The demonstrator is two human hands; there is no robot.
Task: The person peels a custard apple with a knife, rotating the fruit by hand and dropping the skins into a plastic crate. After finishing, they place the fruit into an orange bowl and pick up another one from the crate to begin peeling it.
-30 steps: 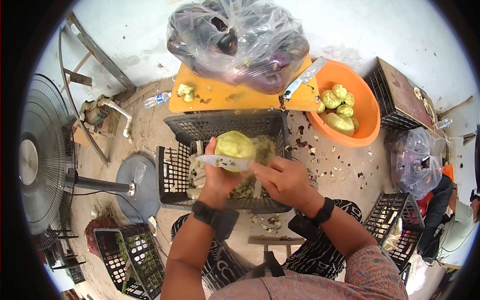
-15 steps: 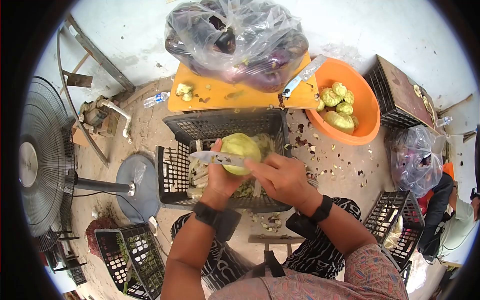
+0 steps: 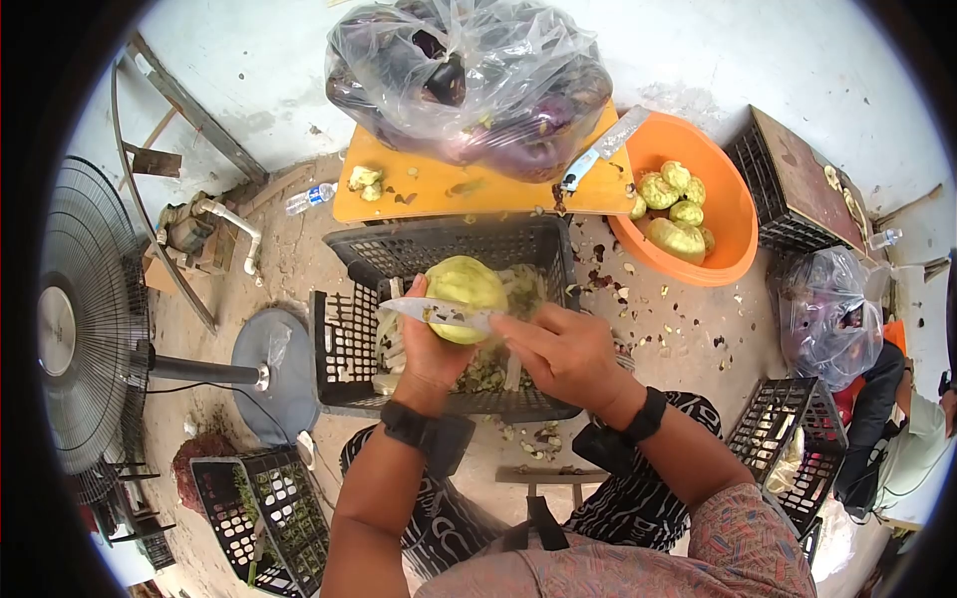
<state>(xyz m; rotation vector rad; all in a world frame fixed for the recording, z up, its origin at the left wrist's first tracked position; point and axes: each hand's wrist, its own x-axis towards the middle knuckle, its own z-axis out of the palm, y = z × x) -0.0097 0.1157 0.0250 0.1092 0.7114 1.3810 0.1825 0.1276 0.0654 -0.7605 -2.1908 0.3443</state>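
Note:
Over a black plastic crate (image 3: 349,399), my left hand (image 3: 431,349) holds a round, pale green peeled vegetable (image 3: 469,284) from below and from its left side. My right hand (image 3: 568,354) is closed round the handle of a knife (image 3: 434,311), whose blade points left and lies across the near face of the vegetable. Brown specks stick to the blade. Pale strips and peelings (image 3: 394,339) lie in the crate under my hands.
Beyond the crate, a yellow board (image 3: 399,207) bears a bag of eggplants (image 3: 478,90) and a second knife (image 3: 603,149). An orange basin (image 3: 733,229) holds several peeled pieces. A fan (image 3: 80,319) stands left. At the right edge sits another person (image 3: 902,439).
The vegetable and my left hand have shifted slightly left and up. The knife stays across the vegetable, in my right hand.

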